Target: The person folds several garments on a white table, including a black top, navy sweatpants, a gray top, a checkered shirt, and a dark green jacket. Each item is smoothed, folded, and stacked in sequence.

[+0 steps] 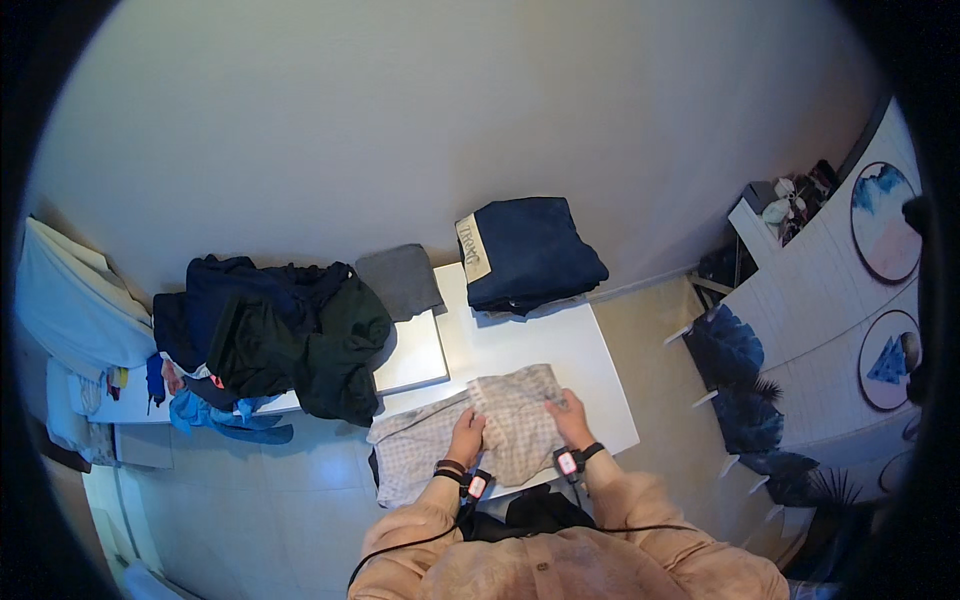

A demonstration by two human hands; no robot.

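A beige-and-white checked garment (517, 409) lies partly folded at the front of a white table (600, 390). Its right part is doubled over, while the left part spreads flat toward the table's left side. My left hand (469, 439) grips the cloth near the fold's left edge, thumb and fingers closed together. At the opposite edge, my right hand (570, 420) has the fabric between thumb and fingers. Both wrists wear straps with small devices and black cables.
Folded dark blue clothes (532, 247) are stacked at the table's back. A folded grey cloth (400, 281) rests on a raised white surface (416, 356). Dark clothes (277, 330) are heaped left, above a hanging blue garment (225, 420). Chairs with dark blue covers (724, 349) stand right.
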